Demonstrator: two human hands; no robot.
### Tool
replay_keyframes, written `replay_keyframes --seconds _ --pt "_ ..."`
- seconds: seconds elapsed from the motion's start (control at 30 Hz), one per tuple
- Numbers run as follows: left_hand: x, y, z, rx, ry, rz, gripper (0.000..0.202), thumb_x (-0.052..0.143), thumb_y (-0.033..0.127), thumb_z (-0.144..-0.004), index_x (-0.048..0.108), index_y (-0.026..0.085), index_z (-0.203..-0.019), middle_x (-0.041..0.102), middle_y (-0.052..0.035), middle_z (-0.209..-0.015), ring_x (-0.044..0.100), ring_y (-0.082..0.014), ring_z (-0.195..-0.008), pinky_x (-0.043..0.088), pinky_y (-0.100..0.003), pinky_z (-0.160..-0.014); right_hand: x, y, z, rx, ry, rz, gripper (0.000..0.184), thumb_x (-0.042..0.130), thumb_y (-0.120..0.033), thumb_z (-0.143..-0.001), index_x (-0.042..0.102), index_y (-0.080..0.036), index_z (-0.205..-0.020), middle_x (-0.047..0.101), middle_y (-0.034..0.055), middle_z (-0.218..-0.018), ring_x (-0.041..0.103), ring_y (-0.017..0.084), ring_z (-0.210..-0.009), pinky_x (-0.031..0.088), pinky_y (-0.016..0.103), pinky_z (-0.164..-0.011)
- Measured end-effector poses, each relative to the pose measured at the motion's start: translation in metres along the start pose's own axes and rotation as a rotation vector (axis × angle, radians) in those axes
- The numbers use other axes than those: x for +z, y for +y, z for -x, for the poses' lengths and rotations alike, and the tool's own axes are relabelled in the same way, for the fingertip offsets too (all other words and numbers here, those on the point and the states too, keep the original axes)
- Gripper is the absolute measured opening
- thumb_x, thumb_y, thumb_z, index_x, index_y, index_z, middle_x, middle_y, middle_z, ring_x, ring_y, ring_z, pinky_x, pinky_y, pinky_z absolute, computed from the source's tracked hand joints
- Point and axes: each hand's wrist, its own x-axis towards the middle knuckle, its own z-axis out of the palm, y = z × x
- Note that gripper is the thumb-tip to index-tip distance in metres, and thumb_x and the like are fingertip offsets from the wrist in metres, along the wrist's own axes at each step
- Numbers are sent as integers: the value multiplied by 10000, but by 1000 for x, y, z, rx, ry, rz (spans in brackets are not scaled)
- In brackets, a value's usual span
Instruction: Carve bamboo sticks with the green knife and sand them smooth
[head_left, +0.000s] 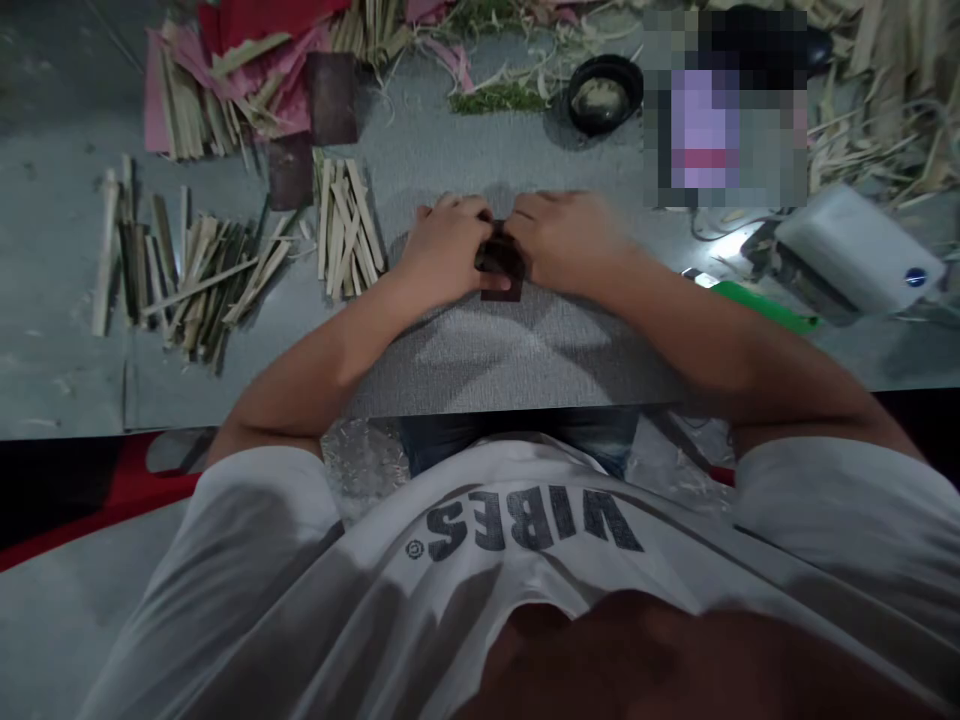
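A small dark reddish-brown flat piece [501, 287] lies on the grey cloth-like mat [525, 350] in front of me. My left hand [454, 245] is closed at its left side, with the thumb pressed on its near part. My right hand [559, 240] meets it from the right, fingers curled over and slightly blurred. Between the hands the far part of the piece is dark and mostly covered. Whether the right fingers pinch something small is hidden. Left of my left hand lies a bundle of pale split sticks [346, 230].
More thin sticks [202, 280] lie in a loose pile at the left. Two dark brown sheets [332, 98] are behind them, near pink wrapping [159, 95]. A black bowl [604, 95] stands at the back. To the right are a white box-shaped device [855, 250] and a green object [765, 305].
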Motion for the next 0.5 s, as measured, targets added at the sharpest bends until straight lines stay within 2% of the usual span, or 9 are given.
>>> replay_keyframes --seconds 0.13,0.27,0.4,0.5 --pt "3 -2 0 29 22 2 519 924 656 -1084 951 425 -1548 786 -51 -1830 629 -525 -1701 545 -753 -1334 1 12 14 61 16 23 660 326 -345 -1326 905 -229 -1620 831 226 -1687 756 466 -1395 576 575 -1106" --pt "7 -4 -1 18 18 2 630 945 607 -1071 918 368 -1653 766 -76 -1846 612 -511 -1704 530 -738 -1360 0 18 25 18 -19 28 640 387 -271 -1280 895 -212 -1664 820 247 -1668 756 475 -1382 568 585 -1103" --pt "11 -6 -2 23 42 32 587 963 602 -1052 925 478 -1625 788 -64 -1823 632 -547 -1714 536 -763 -1357 2 28 29 15 -6 4 579 474 -292 -1287 895 -222 -1678 841 242 -1602 766 496 -1399 567 578 -1093" --pt "12 -7 -2 30 51 32 613 982 595 -1042 926 458 -1637 787 -89 -1813 628 -566 -1726 530 -769 -1372 5 36 30 -19 -6 19 525 529 -311 -1304 914 -195 -1641 835 261 -1602 764 483 -1418 562 567 -1088"
